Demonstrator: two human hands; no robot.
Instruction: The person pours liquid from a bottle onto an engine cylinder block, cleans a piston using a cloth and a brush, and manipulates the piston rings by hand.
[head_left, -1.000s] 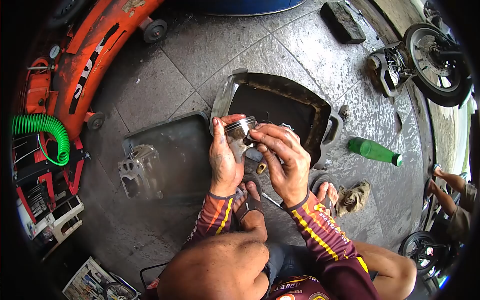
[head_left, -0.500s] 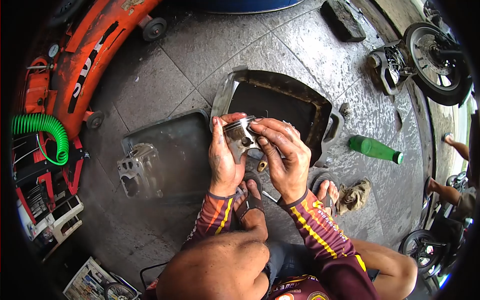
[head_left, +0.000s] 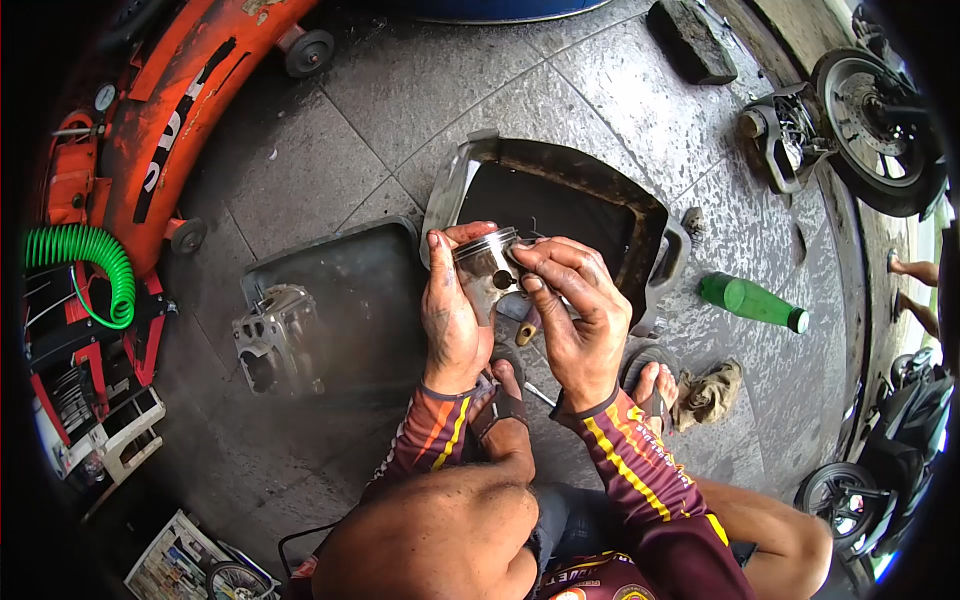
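Note:
A metal piston [head_left: 488,277] with grooves round its crown is held tilted over the floor between my two hands. My left hand [head_left: 455,320] is closed around its left side, thumb and fingers on the skirt. The fingertips of my right hand [head_left: 580,310] pinch the piston's right edge near the ring grooves; whether they grip a ring there cannot be made out. The pin hole in the piston's side faces me. Just below the piston shows a brown tool handle [head_left: 528,328] with a hole in its end, the rest partly hidden by my hands.
A dirty black pan [head_left: 600,165] lies beyond my hands. To the left, a dark tray [head_left: 350,245] bears a metal engine casing [head_left: 275,340]. A green bottle [head_left: 750,300] and a rag [head_left: 708,395] lie rightward. An orange jack [head_left: 190,110] stands upper left.
Both hands and the piston have shifted slightly right, and the piston's crown is tipped a little differently. My right fingers have moved slightly along its edge. A bystander's legs at the far right have moved.

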